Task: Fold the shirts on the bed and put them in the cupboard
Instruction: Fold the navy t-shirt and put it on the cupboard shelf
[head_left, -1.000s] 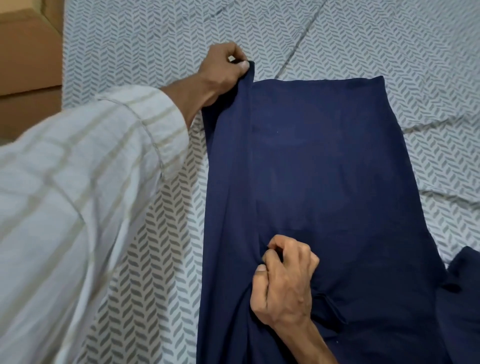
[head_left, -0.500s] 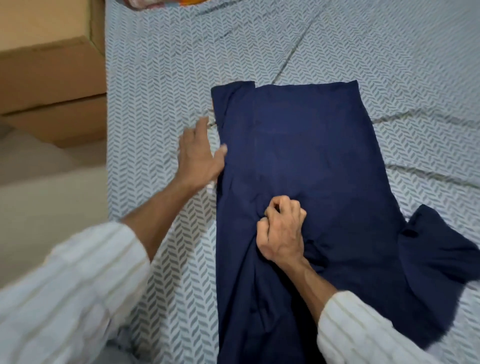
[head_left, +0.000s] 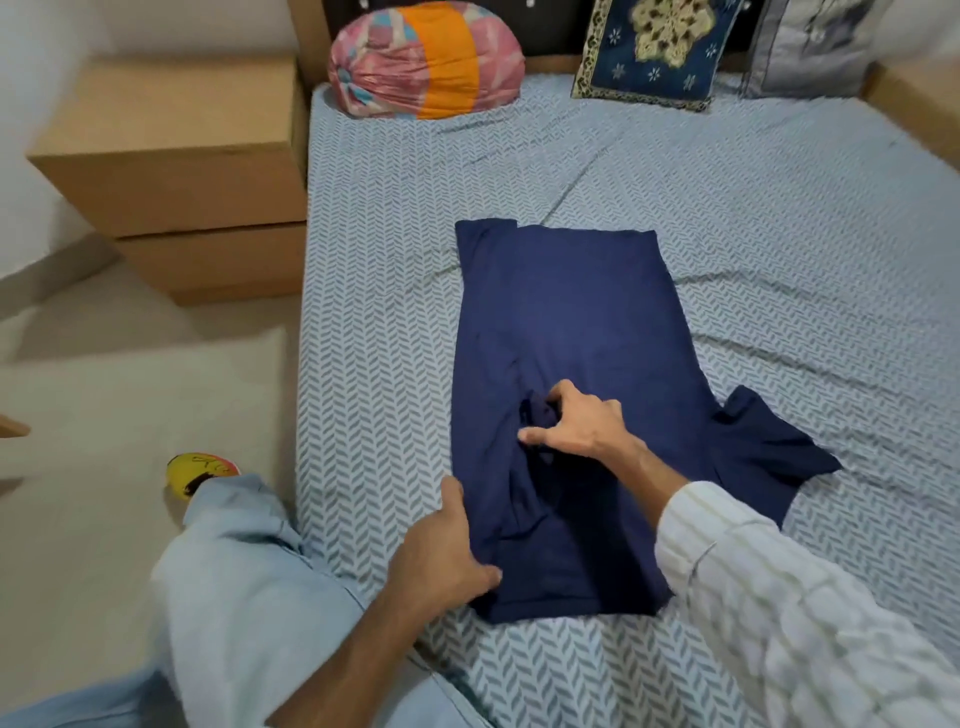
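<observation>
Bed (head_left: 779, 218) fills most of the view, covered in a pale sheet with a grey herringbone print; several creases run across it. Beside its left edge stands a tan bedside cabinet (head_left: 171, 156), on a beige floor (head_left: 104, 395). Navy T-shirt (head_left: 566, 332) lies flat on the sheet near the bed's near-left part, body lengthwise away from the person, left side already folded inward as a long strip, right sleeve still spread out to the right. At the head of the bed: a pink-and-orange rolled quilt (head_left: 426, 73) on the left, a dark blue embroidered cushion (head_left: 654, 52) in the middle, a grey pillow (head_left: 810, 47) on the right, the last partly blurred. Person's left leg in light blue trousers (head_left: 234, 561) stands against the bed's left edge, with a yellow slipper (head_left: 200, 470) on the floor just behind it. Right arm wears a white striped sleeve (head_left: 779, 597). Left hand (head_left: 441, 556) grips the shirt's near-left edge, thumb on top of the cloth, fingers hidden under it. Right hand (head_left: 576, 421) rests on the middle of the shirt, thumb and curled fingers pinching a small bunch of cloth at the inner edge of the folded strip. The two hands are near each other, not touching.
</observation>
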